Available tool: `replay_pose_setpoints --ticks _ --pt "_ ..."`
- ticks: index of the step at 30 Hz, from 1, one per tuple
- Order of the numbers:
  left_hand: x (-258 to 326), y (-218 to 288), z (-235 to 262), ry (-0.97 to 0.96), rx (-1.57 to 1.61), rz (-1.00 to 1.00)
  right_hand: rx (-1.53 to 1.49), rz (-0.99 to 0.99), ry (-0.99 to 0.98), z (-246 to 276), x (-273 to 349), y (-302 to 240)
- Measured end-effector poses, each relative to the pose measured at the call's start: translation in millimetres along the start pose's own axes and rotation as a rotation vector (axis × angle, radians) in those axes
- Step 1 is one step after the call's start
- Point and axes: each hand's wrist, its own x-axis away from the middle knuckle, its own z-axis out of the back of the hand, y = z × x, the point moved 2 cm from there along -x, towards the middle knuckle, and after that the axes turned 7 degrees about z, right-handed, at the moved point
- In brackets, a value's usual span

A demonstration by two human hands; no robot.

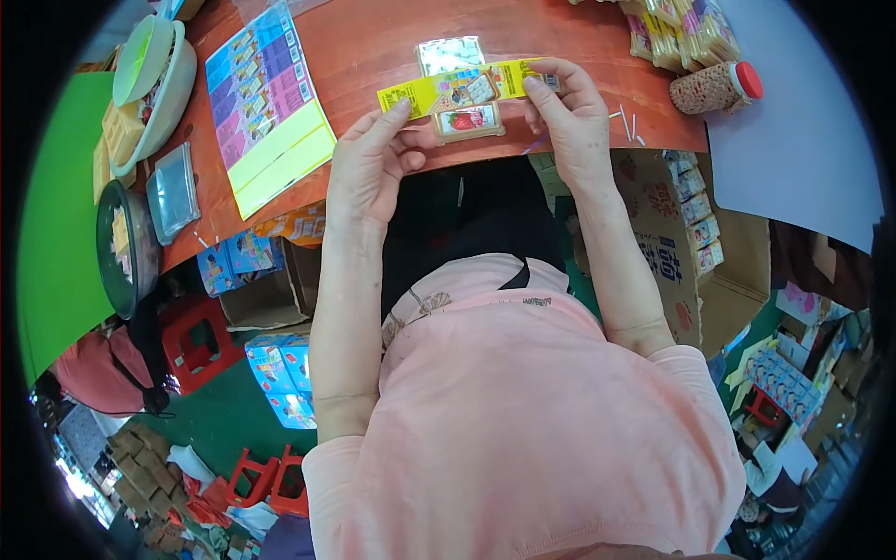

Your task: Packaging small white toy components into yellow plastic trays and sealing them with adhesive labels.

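A yellow printed paper strip [481,89] is stretched between my two hands above the reddish table. My left hand [378,154] pinches its left end between thumb and fingers. At the other end my right hand [567,112] grips the strip the same way. Just below the strip lies a small tan toy piece [469,122] with a strawberry picture on its face. Behind the strip a clear-wrapped pack with pale pieces [450,54] shows in part. Whether the strip touches either of them I cannot tell.
Printed sheets [266,112] lie to the left, near a stack of clear plastic sleeves [173,193], a white basin [168,103] and a dark bowl [126,247]. At right are a red-lidded jar [717,88], bundled packs [686,33] and a cardboard box [733,289] below the table edge.
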Motion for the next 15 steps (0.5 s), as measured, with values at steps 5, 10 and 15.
replay_pose_setpoints --ticks 5,10,15 --pt "-11.9 6.7 8.2 0.297 -0.175 -0.175 0.224 0.039 -0.051 -4.9 -10.9 9.8" --pt "-22.0 -0.4 -1.1 0.386 -0.285 -0.141 0.382 0.069 -0.045 -1.2 -16.9 23.4" --pt "-23.4 -2.9 -1.1 0.416 -0.552 -0.151 0.619 0.203 -0.189 -5.1 -15.3 23.9"
